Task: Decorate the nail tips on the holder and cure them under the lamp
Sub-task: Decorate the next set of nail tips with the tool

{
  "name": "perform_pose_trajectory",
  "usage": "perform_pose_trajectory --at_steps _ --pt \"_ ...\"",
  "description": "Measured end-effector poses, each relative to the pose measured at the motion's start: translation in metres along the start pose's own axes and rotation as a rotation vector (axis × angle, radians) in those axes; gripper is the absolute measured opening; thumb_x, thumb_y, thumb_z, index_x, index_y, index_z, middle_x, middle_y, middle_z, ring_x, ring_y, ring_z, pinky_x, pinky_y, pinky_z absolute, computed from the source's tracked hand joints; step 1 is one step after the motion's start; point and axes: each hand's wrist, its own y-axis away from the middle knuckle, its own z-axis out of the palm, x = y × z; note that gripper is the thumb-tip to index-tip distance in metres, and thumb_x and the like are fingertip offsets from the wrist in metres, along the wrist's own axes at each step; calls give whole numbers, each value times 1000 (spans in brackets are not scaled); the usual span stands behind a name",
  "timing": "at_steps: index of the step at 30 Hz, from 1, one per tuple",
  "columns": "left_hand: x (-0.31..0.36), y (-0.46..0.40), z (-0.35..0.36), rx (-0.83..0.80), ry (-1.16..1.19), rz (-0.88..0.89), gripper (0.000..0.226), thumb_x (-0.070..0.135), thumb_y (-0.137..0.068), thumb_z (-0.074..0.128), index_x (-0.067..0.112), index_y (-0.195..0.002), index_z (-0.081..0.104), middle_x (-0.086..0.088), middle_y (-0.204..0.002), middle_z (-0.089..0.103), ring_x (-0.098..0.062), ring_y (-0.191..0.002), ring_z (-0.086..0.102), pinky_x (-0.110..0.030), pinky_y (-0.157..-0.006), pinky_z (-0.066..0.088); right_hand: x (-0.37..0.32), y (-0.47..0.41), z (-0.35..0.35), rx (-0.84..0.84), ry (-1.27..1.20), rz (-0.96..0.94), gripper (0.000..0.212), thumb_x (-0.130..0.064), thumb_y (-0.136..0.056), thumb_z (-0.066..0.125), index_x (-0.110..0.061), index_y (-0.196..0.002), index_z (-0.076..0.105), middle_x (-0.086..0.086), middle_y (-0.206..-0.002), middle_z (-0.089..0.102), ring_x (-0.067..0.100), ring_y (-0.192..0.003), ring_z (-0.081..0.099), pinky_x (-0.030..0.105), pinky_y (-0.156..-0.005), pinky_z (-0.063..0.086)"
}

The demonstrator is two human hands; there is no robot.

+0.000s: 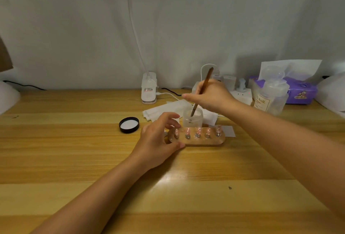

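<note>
A wooden oval holder (pixel 203 142) lies on the table with several pink nail tips (pixel 198 132) standing on metal studs. My left hand (pixel 158 141) grips the holder's left end between thumb and fingers. My right hand (pixel 211 97) pinches a brown brush (pixel 204 86), whose tip dips into a small clear jar (pixel 192 117) just behind the holder. The jar's black lid (pixel 129 124) lies open side up to the left.
White wipes (pixel 160 111) lie behind the jar. A white clip lamp base (pixel 148 89) stands at the back. At the right are a clear pump bottle (pixel 270 92), a purple tissue box (pixel 298 89), a power strip (pixel 242 96) and a white dome shape (pixel 332 89).
</note>
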Motion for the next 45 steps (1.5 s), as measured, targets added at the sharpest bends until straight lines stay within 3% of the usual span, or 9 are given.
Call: perform_pose_trajectory --at_steps 3,11,14,20,25,29,32,36,45 --pt "0 0 0 -1 2 -2 60 19 -70 78 34 -114 39 24 -98 54 -4 -103 52 -45 -102 35 0 2 8 -5 35 2 36 -39 -79 67 -16 -60 48 4 -69 56 22 -79 60 35 -73 48" --pt "2 1 0 -3 7 -14 61 20 -70 78 36 -112 38 24 -99 53 -5 -104 51 -45 -103 34 8 3 -24 171 -177 66 35 -34 -81 68 -14 -57 51 1 -56 56 18 -59 60 29 -61 51" --pt "3 1 0 -1 10 -16 60 19 -70 78 38 -111 37 24 -99 53 -5 -104 51 -45 -103 34 19 7 -28 194 -279 178 35 -32 -82 67 -14 -58 50 0 -53 54 9 -51 54 15 -48 42" --pt "4 1 0 -4 9 -17 60 19 -70 78 39 -109 37 25 -99 53 -4 -103 51 -46 -103 34 27 13 -42 227 -254 223 34 -34 -85 62 -15 -60 49 0 -55 52 6 -52 49 18 -52 33" --pt "3 2 0 6 19 -9 60 18 -69 78 38 -109 38 25 -98 54 -3 -102 51 -47 -101 36 25 33 -49 307 -320 104 31 -39 -89 53 -17 -67 56 -2 -55 56 3 -49 53 18 -57 41" --pt "2 1 0 6 28 -10 59 18 -69 78 40 -107 39 24 -98 54 -3 -102 52 -48 -101 36 29 76 -33 314 -308 -213 27 -38 -90 47 -23 -74 61 -7 -66 63 -4 -58 58 10 -56 44" --pt "2 1 1 -1 10 -13 58 20 -69 78 40 -107 38 25 -98 54 -3 -102 52 -48 -102 35 44 108 -14 424 -138 -452 32 -38 -93 43 -26 -69 60 -12 -64 59 8 -62 55 29 -65 44" --pt "3 1 1 2 8 -14 59 19 -69 78 40 -108 38 25 -100 53 -2 -102 51 -47 -102 35 55 117 -1 496 -60 -508 53 -41 -98 29 -16 -65 63 -7 -59 58 6 -60 53 38 -67 41" --pt "4 1 0 -1 2 -29 58 20 -69 77 40 -106 39 24 -99 53 -7 -104 52 -48 -103 33 57 118 4 513 -98 -535 60 -41 -99 26 -14 -60 62 -8 -54 56 1 -58 51 31 -70 38"
